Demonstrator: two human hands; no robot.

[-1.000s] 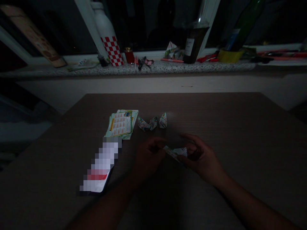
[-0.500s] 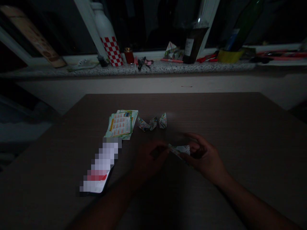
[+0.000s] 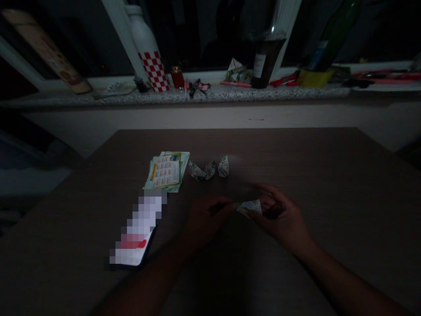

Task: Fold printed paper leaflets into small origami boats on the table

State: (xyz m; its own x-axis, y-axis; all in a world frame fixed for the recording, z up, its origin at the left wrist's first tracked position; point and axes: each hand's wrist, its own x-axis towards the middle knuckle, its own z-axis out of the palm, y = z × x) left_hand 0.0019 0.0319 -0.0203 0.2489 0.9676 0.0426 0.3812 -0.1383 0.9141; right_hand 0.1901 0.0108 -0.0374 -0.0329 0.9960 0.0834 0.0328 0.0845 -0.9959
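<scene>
Paper [image 3: 253, 205] farther right, edge between fingers [image 3: 224, 213]

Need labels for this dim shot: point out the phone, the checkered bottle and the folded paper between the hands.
Phone [image 3: 138, 231]: head view, middle of its blurred screen.
Checkered bottle [image 3: 150, 58]: head view, upper part of its red-and-white checks.
Folded paper [image 3: 251, 206]: head view, its pale patterned face.

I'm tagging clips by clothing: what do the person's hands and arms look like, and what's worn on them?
The left hand and right hand are ungloved. The forearms are bare, with no sleeve, watch or bracelet showing. It's too dim to rule out rings.
</scene>
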